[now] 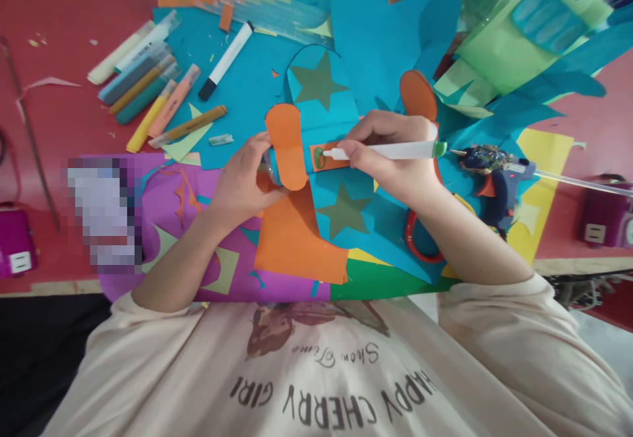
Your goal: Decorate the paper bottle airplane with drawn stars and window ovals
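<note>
My right hand (395, 153) pinches a white marker (403, 151) with a green end. Its tip touches an orange paper strip (332, 157) on a blue paper craft (324, 116), beside a green mark (319, 157). Fingers and thumb of my left hand (242, 180) curl around the left end of that craft, where clear plastic shows behind an orange rounded paper piece (287, 147). Olive-green stars (319, 81) sit on the blue paper above and below the strip. Another orange rounded piece (418, 93) stands beyond my right hand.
Several markers (143, 71) lie at the upper left, with a black-and-white marker (226, 61) nearby. A glue gun (499, 180) lies right of my right hand, and red scissor handles (420, 236) show under my forearm. Paper scraps and an orange sheet (297, 246) cover the near side.
</note>
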`<move>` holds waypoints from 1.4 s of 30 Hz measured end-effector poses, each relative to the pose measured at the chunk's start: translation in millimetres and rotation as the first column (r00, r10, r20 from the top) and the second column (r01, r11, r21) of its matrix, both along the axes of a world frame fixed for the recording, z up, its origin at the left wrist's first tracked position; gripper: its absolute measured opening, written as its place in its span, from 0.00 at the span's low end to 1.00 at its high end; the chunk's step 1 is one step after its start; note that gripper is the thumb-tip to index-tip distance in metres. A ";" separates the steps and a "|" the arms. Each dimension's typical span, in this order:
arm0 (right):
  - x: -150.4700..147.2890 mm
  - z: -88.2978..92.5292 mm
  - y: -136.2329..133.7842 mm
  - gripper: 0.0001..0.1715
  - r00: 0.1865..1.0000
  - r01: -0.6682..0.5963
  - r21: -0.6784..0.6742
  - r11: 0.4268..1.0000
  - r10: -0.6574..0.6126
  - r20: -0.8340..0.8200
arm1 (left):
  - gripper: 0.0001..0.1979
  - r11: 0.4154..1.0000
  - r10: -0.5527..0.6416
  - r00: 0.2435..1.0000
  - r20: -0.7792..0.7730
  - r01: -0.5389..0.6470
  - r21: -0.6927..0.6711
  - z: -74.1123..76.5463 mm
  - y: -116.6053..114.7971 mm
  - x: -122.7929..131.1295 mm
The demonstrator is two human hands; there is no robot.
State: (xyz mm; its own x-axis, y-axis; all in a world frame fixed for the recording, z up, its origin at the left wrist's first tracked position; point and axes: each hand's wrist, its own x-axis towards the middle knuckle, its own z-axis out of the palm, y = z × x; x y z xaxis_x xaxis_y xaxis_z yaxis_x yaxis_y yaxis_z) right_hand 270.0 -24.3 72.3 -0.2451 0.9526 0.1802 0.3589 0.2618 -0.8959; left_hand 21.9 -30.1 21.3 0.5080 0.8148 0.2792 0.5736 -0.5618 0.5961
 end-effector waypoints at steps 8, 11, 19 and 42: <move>2.6 0.5 0.5 0.25 0.996 -0.082 -0.055 0.995 0.084 0.025 | 0.24 0.999 -0.020 1.000 0.019 0.020 0.032 -1.4 0.5 -0.6; 2.3 0.3 1.7 0.25 0.993 -0.116 -0.050 0.992 0.116 0.009 | 0.23 0.999 -0.012 1.000 0.011 0.012 0.031 -1.2 0.2 -0.9; 2.8 -0.1 1.4 0.28 0.994 -0.108 -0.048 0.993 0.109 0.020 | 0.25 0.999 -0.031 0.999 0.015 0.031 0.029 -3.2 2.6 -1.5; 3.1 -3.6 -1.7 0.20 1.000 -0.023 0.012 1.000 0.023 0.020 | 0.23 1.000 0.013 0.999 -0.032 -0.013 -0.020 0.8 0.6 -0.1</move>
State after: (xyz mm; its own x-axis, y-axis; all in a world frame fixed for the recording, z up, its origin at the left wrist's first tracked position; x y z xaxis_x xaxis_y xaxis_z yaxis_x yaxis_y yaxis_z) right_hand 273.2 -26.0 68.8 -0.2706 0.9445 0.1861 0.3708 0.2806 -0.8853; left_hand 21.8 -29.5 22.1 0.5056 0.8269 0.2462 0.5998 -0.5420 0.5886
